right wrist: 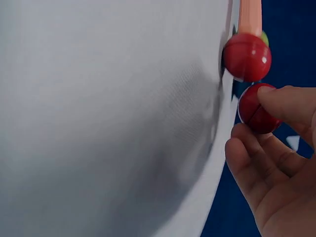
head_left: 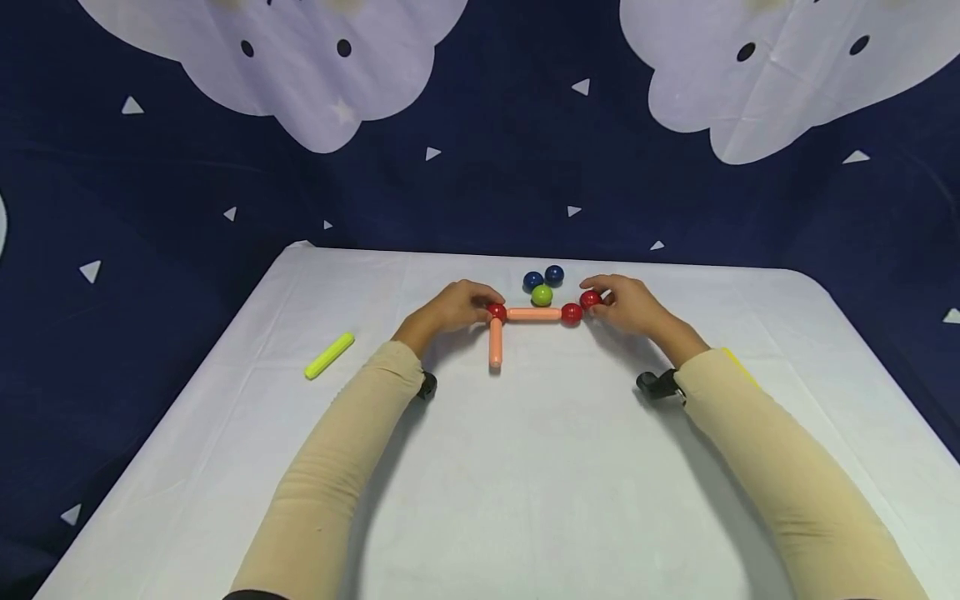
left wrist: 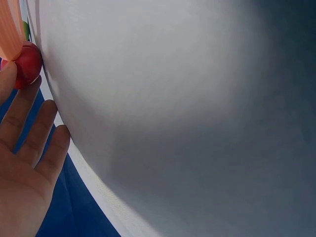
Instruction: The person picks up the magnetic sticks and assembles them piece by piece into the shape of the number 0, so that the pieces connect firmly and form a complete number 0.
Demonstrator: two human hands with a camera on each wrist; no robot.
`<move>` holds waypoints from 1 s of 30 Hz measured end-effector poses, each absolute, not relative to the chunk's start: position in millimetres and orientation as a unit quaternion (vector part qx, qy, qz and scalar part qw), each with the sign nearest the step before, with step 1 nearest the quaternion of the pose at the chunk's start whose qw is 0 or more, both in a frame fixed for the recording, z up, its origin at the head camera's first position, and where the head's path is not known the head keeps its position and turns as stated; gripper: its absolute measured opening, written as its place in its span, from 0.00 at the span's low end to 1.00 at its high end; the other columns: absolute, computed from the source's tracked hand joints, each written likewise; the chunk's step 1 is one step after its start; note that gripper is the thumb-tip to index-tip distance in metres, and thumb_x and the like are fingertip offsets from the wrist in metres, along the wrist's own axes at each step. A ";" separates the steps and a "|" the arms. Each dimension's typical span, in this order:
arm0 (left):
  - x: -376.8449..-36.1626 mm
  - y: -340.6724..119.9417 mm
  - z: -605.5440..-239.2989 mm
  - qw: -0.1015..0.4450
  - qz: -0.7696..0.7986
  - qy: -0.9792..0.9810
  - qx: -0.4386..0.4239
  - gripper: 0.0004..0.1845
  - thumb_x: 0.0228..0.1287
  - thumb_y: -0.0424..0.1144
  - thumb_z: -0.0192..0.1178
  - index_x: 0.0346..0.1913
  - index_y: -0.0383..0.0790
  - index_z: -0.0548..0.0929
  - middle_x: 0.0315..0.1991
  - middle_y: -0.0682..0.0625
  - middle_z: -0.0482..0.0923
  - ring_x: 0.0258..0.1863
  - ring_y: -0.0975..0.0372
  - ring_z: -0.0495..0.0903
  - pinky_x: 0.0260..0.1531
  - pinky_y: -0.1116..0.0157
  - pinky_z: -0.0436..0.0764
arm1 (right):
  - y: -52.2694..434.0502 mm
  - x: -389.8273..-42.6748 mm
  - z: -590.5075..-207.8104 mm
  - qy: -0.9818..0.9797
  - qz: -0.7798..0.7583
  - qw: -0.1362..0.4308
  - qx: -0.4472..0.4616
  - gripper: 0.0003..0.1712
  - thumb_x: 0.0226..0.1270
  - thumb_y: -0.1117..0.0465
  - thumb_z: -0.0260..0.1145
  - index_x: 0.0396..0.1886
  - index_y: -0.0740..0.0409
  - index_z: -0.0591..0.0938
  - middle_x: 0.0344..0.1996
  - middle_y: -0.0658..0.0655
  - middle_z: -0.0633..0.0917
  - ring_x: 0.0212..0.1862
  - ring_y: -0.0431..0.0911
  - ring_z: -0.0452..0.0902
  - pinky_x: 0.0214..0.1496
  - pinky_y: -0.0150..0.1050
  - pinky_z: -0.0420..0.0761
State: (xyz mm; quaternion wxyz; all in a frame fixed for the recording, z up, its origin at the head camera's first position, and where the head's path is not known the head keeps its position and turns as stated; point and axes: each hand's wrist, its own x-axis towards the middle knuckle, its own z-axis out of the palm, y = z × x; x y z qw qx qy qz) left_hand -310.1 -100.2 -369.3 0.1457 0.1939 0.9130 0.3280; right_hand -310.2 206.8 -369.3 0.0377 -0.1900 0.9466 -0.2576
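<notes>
Near the back of the table, my left hand (head_left: 459, 307) pinches a red ball (head_left: 497, 312) between thumb and finger. From that ball one peach-coloured rod (head_left: 534, 314) runs right to a second red ball (head_left: 572, 314). Another peach-coloured rod (head_left: 496, 343) points from it toward me, so the two form a corner. My right hand (head_left: 628, 304) holds a third red ball (head_left: 590, 300) by thumb and fingertips, close beside the second one. In the right wrist view this held ball (right wrist: 259, 108) shows a dark seam line, with the second ball (right wrist: 247, 57) just above it.
Two blue balls (head_left: 554, 275) and a green ball (head_left: 542, 295) cluster behind the peach rod. A yellow-green rod (head_left: 329, 356) lies at the left on the white table (head_left: 540, 467). Something yellow (head_left: 741, 367) shows partly behind the right sleeve. A dark blue curtain (head_left: 510, 192) hangs behind.
</notes>
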 end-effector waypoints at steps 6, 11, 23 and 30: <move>-310.3 -102.7 -367.3 0.147 0.330 0.914 0.186 0.18 0.68 0.33 0.61 0.59 0.45 0.82 0.59 0.47 0.82 0.62 0.55 0.76 0.66 0.56 0.71 | 207.7 -295.0 -357.6 0.942 -0.250 0.014 -0.222 0.22 0.63 0.69 0.64 0.59 0.66 0.79 0.52 0.69 0.83 0.48 0.60 0.82 0.53 0.55 0.78; -310.9 -103.3 -368.1 0.150 0.334 0.912 0.185 0.18 0.68 0.33 0.61 0.59 0.44 0.82 0.59 0.47 0.82 0.63 0.55 0.76 0.66 0.56 0.71 | 207.7 -280.9 -356.0 0.938 -0.267 0.001 -0.223 0.20 0.64 0.70 0.65 0.56 0.64 0.80 0.51 0.66 0.84 0.47 0.58 0.82 0.51 0.52 0.79; -311.5 -101.9 -367.7 0.150 0.331 0.912 0.189 0.18 0.68 0.33 0.61 0.60 0.44 0.82 0.60 0.47 0.81 0.64 0.55 0.75 0.67 0.56 0.71 | 161.5 -209.4 -373.9 0.907 -0.293 0.047 -0.299 0.19 0.58 0.67 0.71 0.51 0.57 0.82 0.42 0.53 0.88 0.40 0.43 0.82 0.42 0.38 0.81; -312.7 -100.2 -369.3 0.149 0.337 0.910 0.193 0.19 0.67 0.33 0.61 0.60 0.43 0.82 0.60 0.45 0.82 0.63 0.54 0.76 0.66 0.56 0.72 | 131.0 -196.6 -380.1 0.893 -0.297 0.074 -0.330 0.20 0.58 0.63 0.73 0.51 0.58 0.82 0.42 0.52 0.87 0.42 0.41 0.82 0.47 0.37 0.81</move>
